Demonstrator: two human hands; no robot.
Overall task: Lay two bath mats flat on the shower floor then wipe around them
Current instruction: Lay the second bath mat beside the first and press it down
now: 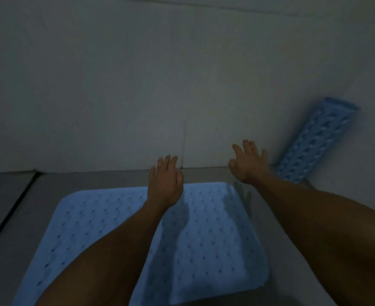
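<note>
Nearest the camera, two bare forearms reach forward over a light blue bath mat (215, 235) that lies flat on the grey shower floor (10, 195); the mat is dotted with rows of small holes, its corners are rounded, and the arms' shadows fall across its middle; its near edge runs out of the bottom of the view; further on, the left hand (165, 180) hangs above the mat's far edge, palm down, fingers straight and slightly spread, holding nothing; whether it touches the mat cannot be told from this view; the right hand (247, 165) is stretched out beyond the mat's far right corner, over the bare strip of floor, fingers splayed and relaxed, thumb apart from them, likewise holding nothing; it points toward a second blue mat (314, 142), which is rolled or folded into a long narrow bundle and leans tilted in the far right corner where the floor meets the wall; the hand and the bundle are near but apart; a dark seam crosses the floor at the left; behind everything rises a pale tiled wall (115, 85), dim and somewhat blurred, with a thin vertical joint just above the left hand
</note>
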